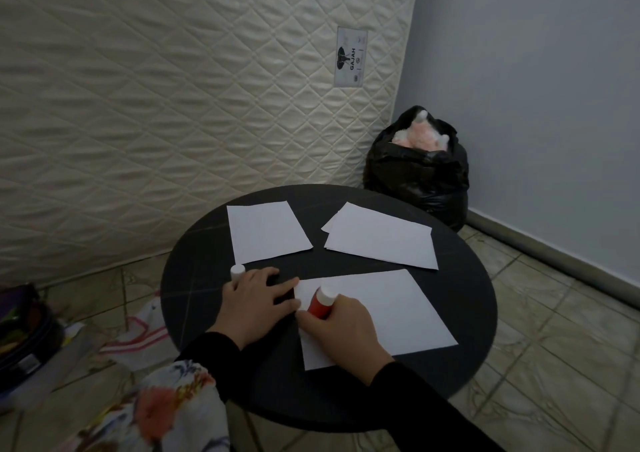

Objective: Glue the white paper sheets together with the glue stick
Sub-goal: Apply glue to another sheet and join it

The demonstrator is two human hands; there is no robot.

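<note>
At the far left, a heap of dark bags and bundled items (24, 333) lay on the pale tiled floor (540, 313), and a cream quilted mattress (173, 105) stood upright behind. A white cloth with pink stripes (138, 337) lay on the floor beside the round black table (194, 278).

On the table's left part a small white cap (237, 271) stood just beside the left hand (254, 304). That hand lay flat with its fingers straight and spread, fingertips pressing the left edge of the near white paper sheet (391, 313); it gripped nothing. Behind it, a separate white paper sheet (266, 231) lay flat on the tabletop.

The right hand (343, 333) rested on the near sheet with its fingers curled round a red glue stick with a white end (321, 302), which leaned tilted, its white end up and away from the person and its lower end hidden by the fingers at the sheet's left edge. Both arms wore black sleeves (426, 403), above a floral cloth (166, 410) at the lower edge.

Further right, a small stack of white paper sheets (381, 242) lay at the table's far side, apart from the other sheets. Beyond it, a black plastic bag (419, 171) holding something pink and fluffy stood in the corner against the grey-blue wall (536, 87).
</note>
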